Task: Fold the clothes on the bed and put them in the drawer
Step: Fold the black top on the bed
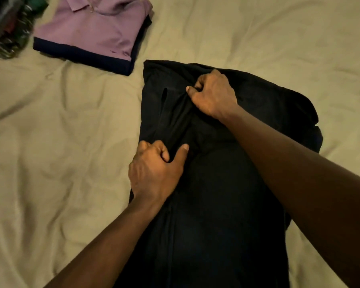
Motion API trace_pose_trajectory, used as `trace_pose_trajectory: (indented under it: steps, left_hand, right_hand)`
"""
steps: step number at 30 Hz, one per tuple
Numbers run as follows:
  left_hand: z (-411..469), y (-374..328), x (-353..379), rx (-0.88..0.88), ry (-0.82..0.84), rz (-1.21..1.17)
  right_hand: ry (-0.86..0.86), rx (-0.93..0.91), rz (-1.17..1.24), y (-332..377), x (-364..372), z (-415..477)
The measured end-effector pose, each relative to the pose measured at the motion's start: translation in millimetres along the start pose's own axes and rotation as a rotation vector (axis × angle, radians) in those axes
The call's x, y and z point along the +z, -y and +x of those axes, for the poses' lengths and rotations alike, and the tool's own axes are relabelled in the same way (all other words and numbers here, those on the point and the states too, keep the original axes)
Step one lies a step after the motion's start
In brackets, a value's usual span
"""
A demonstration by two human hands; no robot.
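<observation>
Black garment (216, 204) on bed (50, 142), L hand (154, 173) & R hand (213, 94) pinching it; purple polo (92, 28) top-left.

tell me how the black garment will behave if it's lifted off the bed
Probably floppy: the black garment bunches into soft creases where the right hand and left hand pinch it, so it would likely sag between grips. It lies thin and flat on the bed sheet, so probably light. Pushed, it would likely wrinkle rather than slide whole.
</observation>
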State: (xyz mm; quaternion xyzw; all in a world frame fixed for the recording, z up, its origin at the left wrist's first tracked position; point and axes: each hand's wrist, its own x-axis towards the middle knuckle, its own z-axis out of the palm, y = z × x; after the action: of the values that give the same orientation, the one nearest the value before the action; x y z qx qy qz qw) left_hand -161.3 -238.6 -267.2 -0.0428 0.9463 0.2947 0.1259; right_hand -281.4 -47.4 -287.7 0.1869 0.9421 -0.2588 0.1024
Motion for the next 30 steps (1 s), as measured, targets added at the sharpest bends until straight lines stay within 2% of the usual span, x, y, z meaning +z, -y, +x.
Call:
trace_pose_trajectory:
  steps: [2,4,7,10,13,16,18,20,22,24,25,27,28,30]
  left_hand:
    - [3.0,-3.8,8.3,-0.154,-0.084,-0.172]
    - [6.8,-5.1,17.0,-0.386,-0.158,-0.397]
    - [9.0,-6.0,25.1,-0.694,-0.313,-0.775]
    - [5.8,-7.5,24.5,-0.758,-0.368,-1.071]
    - [-1.8,-8.3,17.8,-0.712,-0.193,-1.217]
    - [-4.5,1.4,16.6,-0.65,-0.073,-1.009]
    - [-4.9,8.0,13.7,-0.494,-0.111,-0.594]
    - [-3.2,9.5,6.4,-0.166,-0.244,-0.214]
    - [10.6,1.8,-3.1,0.198,-0.336,-0.18]
    - [42.5,1.4,-2.6,0.484,-0.19,-0.085]
    - [61.5,2.0,-0.3,0.578,-0.073,0.025]
    - [93.8,9.1,5.9,0.661,0.126,0.238]
    - [103.2,11.7,8.5,0.662,0.176,0.305]
    - [102.7,6.4,12.6,0.622,0.207,0.395]
  right_hand:
    - [-0.038,0.011,0.04,0.4,2.2,-3.0]
    - [-0.086,0.036,0.097,1.9,4.3,-8.9]
    - [-0.226,0.144,0.188,8.6,5.9,-29.9]
    - [-0.243,0.31,0.332,7.0,12.9,-62.5]
    - [-0.151,0.314,0.306,1.8,32.5,-88.0]
    - [-0.165,0.315,0.284,2.9,35.2,-79.8]
    - [-0.142,0.374,0.315,2.4,30.1,-67.8]
    - [-0.131,0.393,0.344,1.8,24.9,-61.9]
    - [-0.265,0.289,0.285,6.8,22.6,-73.8]
    - [-0.45,0.038,0.179,12.4,31.9,-98.3]
    - [-0.426,-0.057,0.102,9.9,41.3,-110.1]
    - [-0.209,-0.124,-0.13,-4.0,65.8,-127.3]
    - [-0.101,-0.128,-0.225,-10.7,76.9,-132.0]
    - [-0.039,-0.152,-0.248,-20.7,82.1,-133.6]
